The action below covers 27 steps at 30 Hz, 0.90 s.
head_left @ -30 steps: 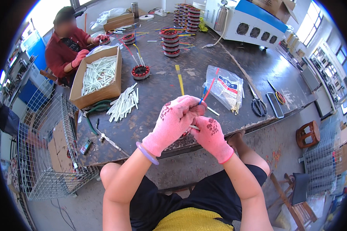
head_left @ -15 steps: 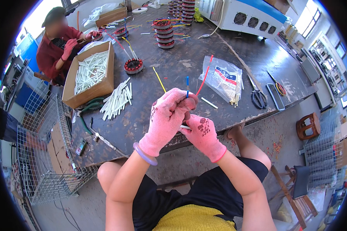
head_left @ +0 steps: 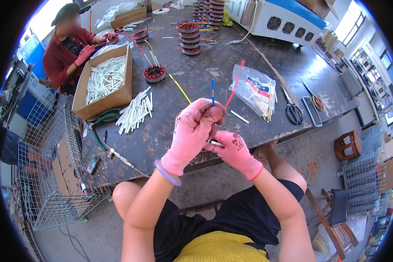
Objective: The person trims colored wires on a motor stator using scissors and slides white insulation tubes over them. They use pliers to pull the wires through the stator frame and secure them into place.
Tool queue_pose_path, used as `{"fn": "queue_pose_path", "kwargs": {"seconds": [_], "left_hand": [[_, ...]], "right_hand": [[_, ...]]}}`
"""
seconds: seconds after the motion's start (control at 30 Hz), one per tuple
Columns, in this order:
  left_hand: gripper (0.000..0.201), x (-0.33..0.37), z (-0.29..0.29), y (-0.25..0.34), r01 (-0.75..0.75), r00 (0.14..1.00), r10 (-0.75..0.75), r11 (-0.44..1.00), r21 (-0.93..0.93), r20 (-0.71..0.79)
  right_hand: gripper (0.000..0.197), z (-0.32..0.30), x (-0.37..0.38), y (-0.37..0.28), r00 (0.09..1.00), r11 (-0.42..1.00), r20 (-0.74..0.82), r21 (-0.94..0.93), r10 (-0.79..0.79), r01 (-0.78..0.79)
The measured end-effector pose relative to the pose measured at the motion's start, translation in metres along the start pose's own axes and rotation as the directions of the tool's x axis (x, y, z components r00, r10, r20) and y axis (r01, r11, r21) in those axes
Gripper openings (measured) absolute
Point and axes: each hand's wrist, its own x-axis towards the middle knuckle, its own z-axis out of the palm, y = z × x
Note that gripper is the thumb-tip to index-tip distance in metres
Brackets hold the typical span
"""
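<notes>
My left hand, in a pink glove, is closed near the table's front edge. Out of its grip stand a yellow wire, a blue wire and a red wire, the red one blurred. What else lies inside that fist is hidden. Just below and to the right, my right hand, gloved alike, pinches a short white tube, whose end shows between thumb and fingers. The two hands almost touch.
Loose white tubes lie beside a cardboard box of more. Behind are a wound stator and stacked stators. A plastic bag, scissors and a phone lie right. A co-worker sits far left.
The view has shifted slightly. My hands keep nearly the same pose, and the red wire's tip has swung to the right. The co-worker's near hand has moved a little.
</notes>
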Motion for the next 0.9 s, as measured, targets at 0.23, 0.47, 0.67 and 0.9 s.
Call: {"fn": "queue_pose_path", "kwargs": {"seconds": [0.23, 0.47, 0.67, 0.9], "left_hand": [[0.014, 0.000, 0.006, -0.002, -0.049, 0.999, 0.047, 0.995, 0.085, 0.024], [0.027, -0.005, -0.002, 0.016, 0.002, 0.998, -0.010, 0.990, 0.140, 0.054], [0.050, 0.009, -0.048, -0.016, 0.103, 0.877, -0.068, 0.993, 0.048, -0.476], [0.046, 0.004, -0.039, -0.022, 0.327, 0.941, -0.333, 0.940, -0.094, -0.064]], "right_hand": [[0.018, 0.010, -0.007, -0.002, 0.998, 0.991, -0.037, -0.127, -0.052, 0.047], [0.018, 0.005, -0.019, -0.008, 0.983, 0.999, -0.182, 0.047, 0.006, 0.002], [0.046, -0.029, -0.056, 0.002, 0.869, 0.772, -0.105, 0.518, 0.484, -0.367], [0.036, -0.038, -0.055, -0.026, 0.840, 0.557, 0.203, 0.667, 0.503, -0.495]]}}
